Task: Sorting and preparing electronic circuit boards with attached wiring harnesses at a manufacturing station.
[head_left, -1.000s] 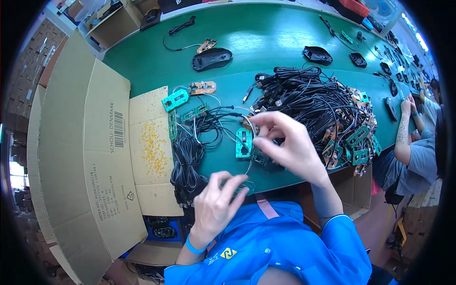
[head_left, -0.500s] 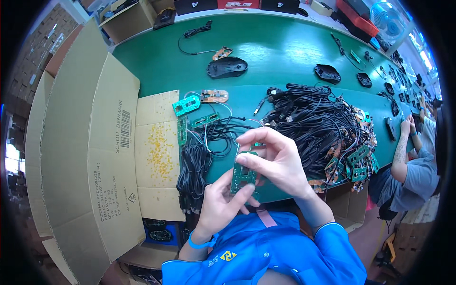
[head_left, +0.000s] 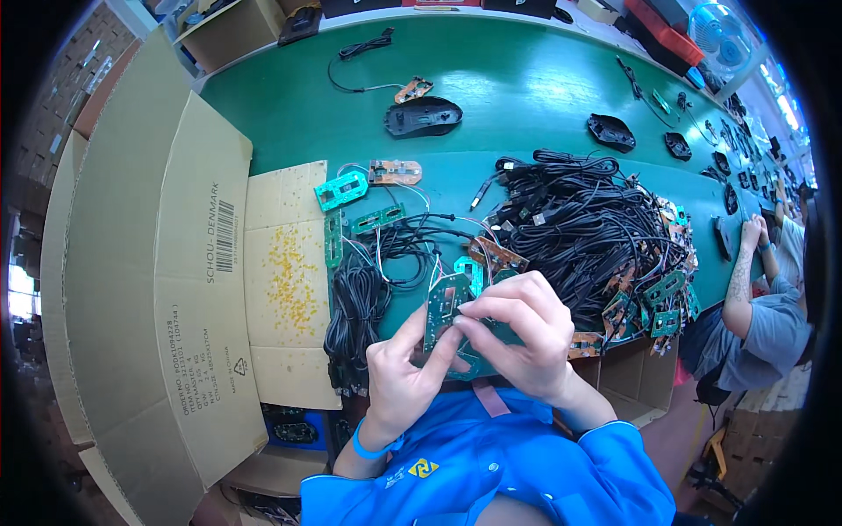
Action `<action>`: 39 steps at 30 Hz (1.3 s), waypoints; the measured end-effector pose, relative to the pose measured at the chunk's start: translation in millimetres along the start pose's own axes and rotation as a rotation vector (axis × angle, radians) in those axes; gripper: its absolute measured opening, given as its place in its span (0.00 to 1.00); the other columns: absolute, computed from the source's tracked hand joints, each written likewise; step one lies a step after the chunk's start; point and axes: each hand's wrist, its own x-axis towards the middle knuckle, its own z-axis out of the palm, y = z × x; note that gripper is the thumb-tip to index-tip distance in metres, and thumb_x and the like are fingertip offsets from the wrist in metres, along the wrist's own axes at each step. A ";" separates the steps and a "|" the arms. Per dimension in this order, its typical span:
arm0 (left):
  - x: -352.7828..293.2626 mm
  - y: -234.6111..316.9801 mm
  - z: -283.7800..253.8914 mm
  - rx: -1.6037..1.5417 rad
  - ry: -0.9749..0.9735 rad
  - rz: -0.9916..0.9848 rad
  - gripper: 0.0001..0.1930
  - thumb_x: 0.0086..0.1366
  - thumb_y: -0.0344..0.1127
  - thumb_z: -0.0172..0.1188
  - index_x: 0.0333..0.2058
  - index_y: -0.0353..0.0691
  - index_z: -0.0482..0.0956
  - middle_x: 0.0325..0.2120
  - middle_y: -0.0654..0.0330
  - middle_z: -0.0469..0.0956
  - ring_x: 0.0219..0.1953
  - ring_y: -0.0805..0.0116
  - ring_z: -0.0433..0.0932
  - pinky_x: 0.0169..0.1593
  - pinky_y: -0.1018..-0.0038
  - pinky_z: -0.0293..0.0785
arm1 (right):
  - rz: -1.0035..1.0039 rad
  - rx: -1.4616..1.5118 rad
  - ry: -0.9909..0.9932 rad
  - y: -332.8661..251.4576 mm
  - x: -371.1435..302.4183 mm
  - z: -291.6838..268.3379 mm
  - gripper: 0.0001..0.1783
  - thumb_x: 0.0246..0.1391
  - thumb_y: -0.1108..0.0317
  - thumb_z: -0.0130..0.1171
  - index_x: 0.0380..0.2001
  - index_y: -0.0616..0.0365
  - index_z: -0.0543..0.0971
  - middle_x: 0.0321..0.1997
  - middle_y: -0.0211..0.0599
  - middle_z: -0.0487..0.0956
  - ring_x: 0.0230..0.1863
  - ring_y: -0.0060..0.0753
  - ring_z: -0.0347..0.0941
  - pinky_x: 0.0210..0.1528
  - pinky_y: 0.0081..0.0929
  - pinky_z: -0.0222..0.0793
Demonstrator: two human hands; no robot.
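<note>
The table (head_left: 517, 96) carries a cable pile (head_left: 561, 210). Nearer than this pile, the right hand (head_left: 528, 337) joins thumb and fingertip — I cannot tell if they pinch something. Nearer and left of the pile, the left hand (head_left: 402, 377), its fingers partly hidden, grasps the board (head_left: 436, 324).

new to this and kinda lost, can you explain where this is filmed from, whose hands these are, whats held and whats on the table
No machine here: someone works bare-handed, filmed by a wide fisheye camera worn on their head and looking down, so straight edges bend. The left hand holds a green circuit board; the right hand has its fingertips at that board, but whether they grip it is unclear. On the green table lie a heap of black cables and some black shells.
</note>
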 end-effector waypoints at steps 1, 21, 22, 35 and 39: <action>-0.4 0.3 0.9 0.062 0.018 0.041 0.20 0.61 0.25 0.61 0.53 0.29 0.73 0.30 0.54 0.83 0.21 0.72 0.81 0.21 0.84 0.73 | 0.004 -0.004 0.016 0.5 -1.2 2.0 0.13 0.37 0.77 0.70 0.31 0.58 0.82 0.32 0.31 0.78 0.29 0.27 0.70 0.28 0.19 0.67; 1.5 5.1 2.3 0.572 0.094 0.488 0.26 0.51 0.19 0.64 0.52 0.29 0.76 0.41 0.53 0.83 0.17 0.76 0.74 0.21 0.80 0.71 | -0.012 -0.038 0.118 -1.2 -7.0 7.0 0.14 0.33 0.79 0.69 0.30 0.58 0.82 0.31 0.32 0.79 0.26 0.25 0.72 0.23 0.18 0.67; 1.1 5.2 2.3 0.568 0.092 0.483 0.26 0.51 0.19 0.64 0.52 0.29 0.76 0.41 0.53 0.83 0.17 0.76 0.74 0.21 0.80 0.71 | -0.011 -0.039 0.119 -1.2 -7.1 7.1 0.14 0.33 0.79 0.69 0.30 0.58 0.82 0.31 0.32 0.79 0.25 0.25 0.72 0.23 0.18 0.67; -1.1 5.1 5.2 0.588 0.108 0.478 0.26 0.52 0.19 0.65 0.52 0.29 0.76 0.40 0.53 0.83 0.16 0.77 0.73 0.20 0.80 0.70 | -0.006 -0.045 0.136 -2.4 -8.8 9.1 0.14 0.34 0.79 0.69 0.30 0.58 0.82 0.31 0.32 0.80 0.24 0.23 0.72 0.21 0.16 0.65; -1.0 5.0 5.6 0.591 0.110 0.483 0.26 0.52 0.19 0.65 0.52 0.29 0.76 0.40 0.53 0.83 0.16 0.76 0.73 0.20 0.79 0.70 | -0.003 -0.049 0.142 -2.4 -10.4 8.4 0.14 0.34 0.79 0.69 0.30 0.58 0.82 0.31 0.32 0.80 0.24 0.23 0.72 0.20 0.15 0.64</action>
